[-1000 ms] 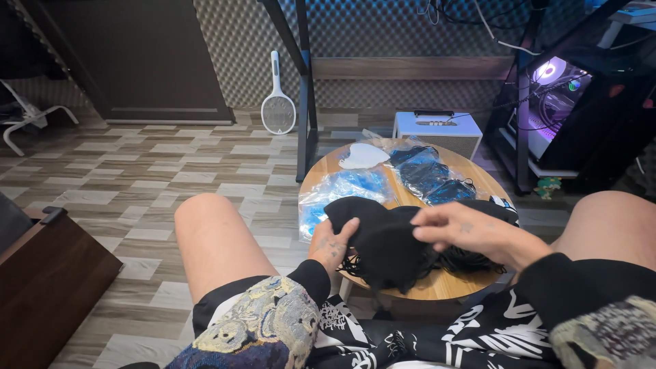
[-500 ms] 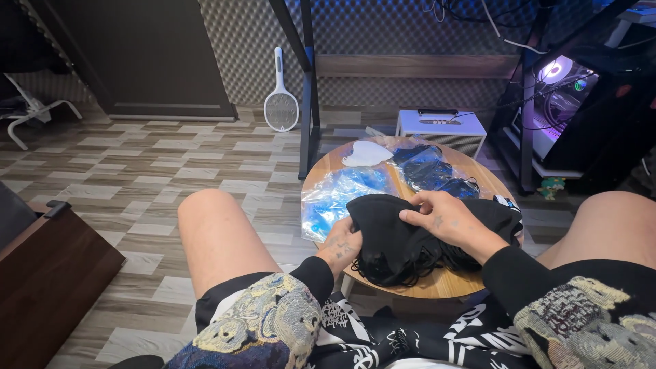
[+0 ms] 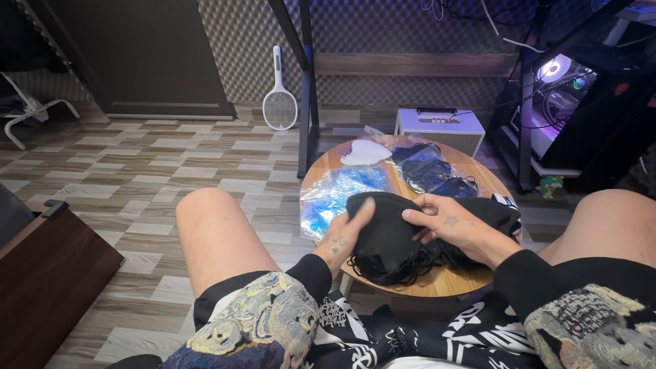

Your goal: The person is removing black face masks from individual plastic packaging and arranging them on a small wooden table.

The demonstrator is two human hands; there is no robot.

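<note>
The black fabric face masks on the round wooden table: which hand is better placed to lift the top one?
Probably the right hand: its fingers already pinch the top black fabric face mask, while the left hand only presses on the pile's near edge.

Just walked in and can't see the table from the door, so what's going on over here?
A seated person is working over a small round wooden table between their knees. Both hands, the left hand and the right hand, are on a pile of black face masks, fingers pressed onto the top one. Behind the pile lie clear plastic bags, more bagged dark masks and one white mask.
</note>
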